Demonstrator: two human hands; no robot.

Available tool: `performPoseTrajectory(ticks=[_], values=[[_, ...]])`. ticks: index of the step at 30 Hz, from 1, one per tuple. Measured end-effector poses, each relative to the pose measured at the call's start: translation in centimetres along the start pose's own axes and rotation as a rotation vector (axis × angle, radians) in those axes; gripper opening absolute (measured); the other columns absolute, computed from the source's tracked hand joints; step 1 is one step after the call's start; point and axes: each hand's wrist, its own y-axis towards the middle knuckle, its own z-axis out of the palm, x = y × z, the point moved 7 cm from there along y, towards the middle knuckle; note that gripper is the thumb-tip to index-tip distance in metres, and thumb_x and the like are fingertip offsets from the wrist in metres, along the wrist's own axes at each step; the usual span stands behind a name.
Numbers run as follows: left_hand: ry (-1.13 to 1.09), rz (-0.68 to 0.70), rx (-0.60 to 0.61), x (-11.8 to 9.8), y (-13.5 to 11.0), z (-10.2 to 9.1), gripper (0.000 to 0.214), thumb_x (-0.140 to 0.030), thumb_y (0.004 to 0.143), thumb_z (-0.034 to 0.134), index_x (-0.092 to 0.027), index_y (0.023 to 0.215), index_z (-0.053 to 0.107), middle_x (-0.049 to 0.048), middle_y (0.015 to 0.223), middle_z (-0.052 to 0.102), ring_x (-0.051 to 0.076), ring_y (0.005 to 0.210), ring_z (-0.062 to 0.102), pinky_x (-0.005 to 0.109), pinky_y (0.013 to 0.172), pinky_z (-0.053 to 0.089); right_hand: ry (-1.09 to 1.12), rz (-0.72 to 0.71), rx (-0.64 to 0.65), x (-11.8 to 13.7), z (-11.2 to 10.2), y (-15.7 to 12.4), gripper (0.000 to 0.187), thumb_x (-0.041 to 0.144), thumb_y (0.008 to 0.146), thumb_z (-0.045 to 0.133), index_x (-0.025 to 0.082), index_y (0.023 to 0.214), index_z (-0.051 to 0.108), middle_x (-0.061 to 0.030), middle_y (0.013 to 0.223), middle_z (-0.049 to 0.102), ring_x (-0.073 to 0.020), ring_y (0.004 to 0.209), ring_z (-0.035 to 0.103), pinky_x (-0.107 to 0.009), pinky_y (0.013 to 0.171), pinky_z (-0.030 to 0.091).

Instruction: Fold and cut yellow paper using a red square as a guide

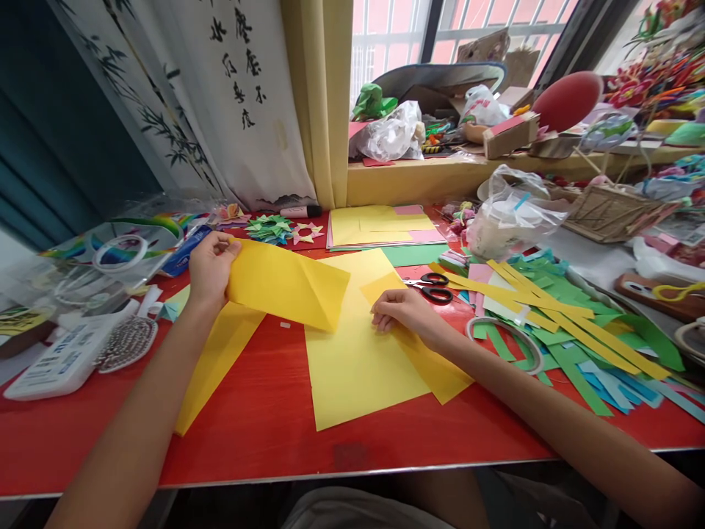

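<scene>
- Golden-yellow paper sheet, toward nine o'clock from the view's middle, was raised above the red tabletop, its free end overlapping the pale-yellow paper sheet at six.
- Left hand, at nine, pinched its near end between thumb and fingers.
- Right hand, at four, had curled fingers over a golden-yellow paper piece lying on the pale one; I could not tell whether it gripped.
- Clear plastic bag, at nine, held white rings and a rainbow-striped band.
- Knotted clear bag, between two and three, held something pale, too unclear to name.
- Crumpled plastic bag, toward one, sat on the sill, contents unclear.
- Tape roll, at four, lay around green paper strips.
- Black-handled scissors lay at three.
</scene>
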Motion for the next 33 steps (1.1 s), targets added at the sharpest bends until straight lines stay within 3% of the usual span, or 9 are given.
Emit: performPoseTrajectory(ticks=[4, 7, 10, 11, 16, 22, 33], values=[[-0.213, -0.152, 0.163, -1.0, -0.8, 1.5, 0.027, -0.041, 0.076, 0.053, -0.018, 0.091, 0.046, -0.0017, 0.076, 0.054, 0.010, 0.061, 0.051, 0.022, 0.054, 0.042, 0.081, -0.057, -0.098, 0.8, -1.7, 0.4, 0.013, 0.025, 0.073, 0.054, 0.014, 0.068, 0.058, -0.0053, 0.071, 0.063, -0.0096, 0.056, 0.058, -0.022, 0.056, 0.049], [-0.306, -0.226, 0.344, -3.5, -3.3, 4.4, 0.026, -0.042, 0.071, 0.059, -0.019, 0.082, 0.051, -0.0021, 0.063, 0.056, 0.012, 0.052, 0.053, 0.026, 0.049, 0.043, 0.138, -0.063, -0.113, 1.1, -2.0, 0.5, 0.017, 0.029, 0.077, 0.052, 0.014, 0.076, 0.059, -0.0068, 0.077, 0.063, -0.0103, 0.062, 0.058, -0.023, 0.061, 0.050], [-0.487, -0.359, 0.620, -5.6, -7.2, 8.6, 0.025, -0.040, 0.067, 0.062, -0.021, 0.079, 0.052, -0.0022, 0.065, 0.058, 0.014, 0.053, 0.056, 0.028, 0.051, 0.045, 0.189, -0.030, -0.041, 1.2, -0.8, 0.2, 0.026, 0.036, 0.079, 0.049, 0.012, 0.082, 0.061, -0.0102, 0.081, 0.064, -0.0140, 0.069, 0.061, -0.027, 0.068, 0.050], [-0.510, -0.350, 0.649, -6.2, -8.1, 9.4, 0.023, -0.039, 0.067, 0.063, -0.020, 0.075, 0.053, -0.0024, 0.066, 0.058, 0.013, 0.055, 0.056, 0.027, 0.053, 0.044, 0.204, -0.018, -0.003, 1.2, -0.3, 0.1, 0.029, 0.038, 0.080, 0.049, 0.012, 0.083, 0.062, -0.0104, 0.082, 0.064, -0.0146, 0.071, 0.061, -0.027, 0.069, 0.049], [-0.414, -0.206, 0.706, -7.3, -10.9, 11.8, 0.020, -0.036, 0.069, 0.060, -0.021, 0.082, 0.056, -0.0016, 0.070, 0.060, 0.014, 0.065, 0.057, 0.025, 0.056, 0.041, 0.051, -0.021, 0.098, 1.4, 1.4, -0.9, 0.026, 0.037, 0.075, 0.055, 0.014, 0.082, 0.065, -0.0039, 0.078, 0.061, -0.0096, 0.065, 0.053, -0.022, 0.061, 0.041], [-0.301, -0.097, 0.745, -8.2, -11.9, 12.3, 0.015, -0.035, 0.073, 0.056, -0.020, 0.078, 0.055, -0.0019, 0.070, 0.059, 0.014, 0.065, 0.054, 0.023, 0.054, 0.037, -0.100, -0.075, 0.086, 1.3, 1.6, -1.1, 0.025, 0.035, 0.075, 0.053, 0.013, 0.078, 0.064, -0.0001, 0.066, 0.052, -0.0080, 0.056, 0.042, -0.022, 0.054, 0.034], [-0.270, -0.116, 0.733, -7.8, -12.2, 12.4, 0.019, -0.040, 0.076, 0.051, -0.021, 0.078, 0.052, -0.0035, 0.066, 0.054, 0.012, 0.059, 0.048, 0.021, 0.050, 0.034, -0.296, -0.162, 0.037, 1.3, 1.6, -1.1, 0.026, 0.035, 0.077, 0.049, 0.015, 0.078, 0.065, -0.0006, 0.065, 0.055, -0.0095, 0.055, 0.043, -0.022, 0.052, 0.032]])
